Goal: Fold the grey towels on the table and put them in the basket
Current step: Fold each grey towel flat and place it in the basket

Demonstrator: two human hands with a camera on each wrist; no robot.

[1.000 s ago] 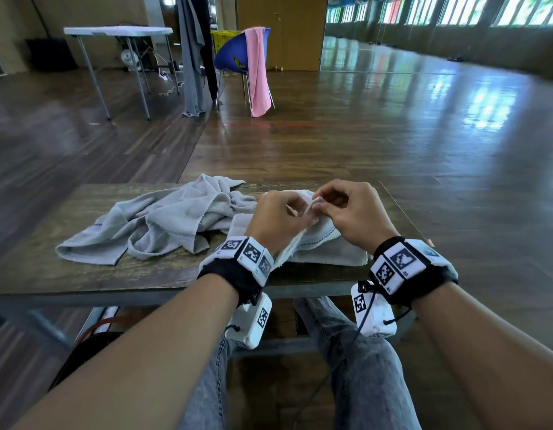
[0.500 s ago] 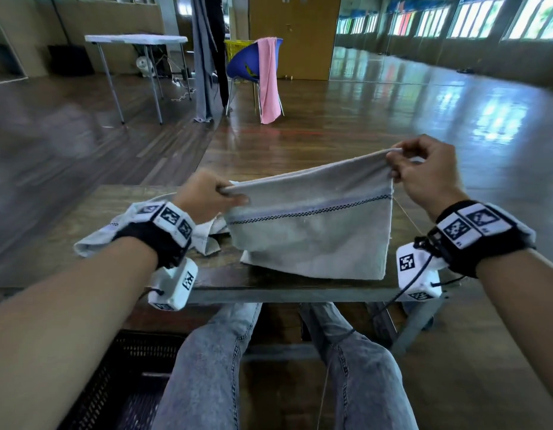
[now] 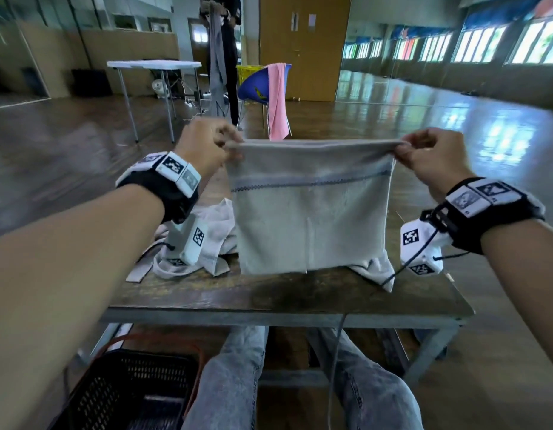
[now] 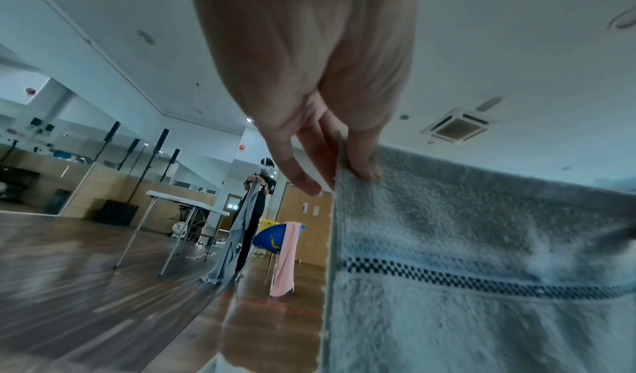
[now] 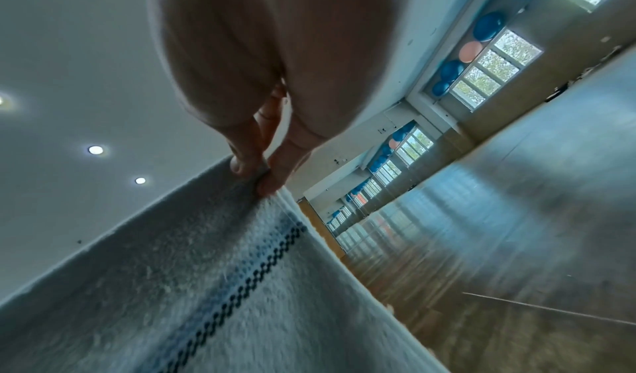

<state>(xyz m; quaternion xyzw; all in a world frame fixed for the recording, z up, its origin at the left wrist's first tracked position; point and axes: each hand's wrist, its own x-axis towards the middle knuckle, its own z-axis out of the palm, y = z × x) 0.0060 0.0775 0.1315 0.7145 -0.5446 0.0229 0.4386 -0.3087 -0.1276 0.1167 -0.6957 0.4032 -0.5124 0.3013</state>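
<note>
The held towel (image 3: 309, 212) hangs from the pinching fingers and hides the table (image 3: 269, 296) and part of the towel pile (image 3: 213, 243) behind it. Its lower part runs off both wrist views. The basket (image 3: 129, 392) below is cut by the frame edge.

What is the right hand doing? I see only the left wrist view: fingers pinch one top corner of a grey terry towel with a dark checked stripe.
Observer: The right hand pinches the other top corner, so the grey terry towel with the dark checked stripe hangs spread between it and the left hand.
Operator: Where does its lower edge end?
Observer: It hangs down to the worn wooden table; I cannot tell whether it touches.
Operator: And where is the basket?
Observer: The black plastic mesh basket stands on the floor, left of the person's left leg.
</note>
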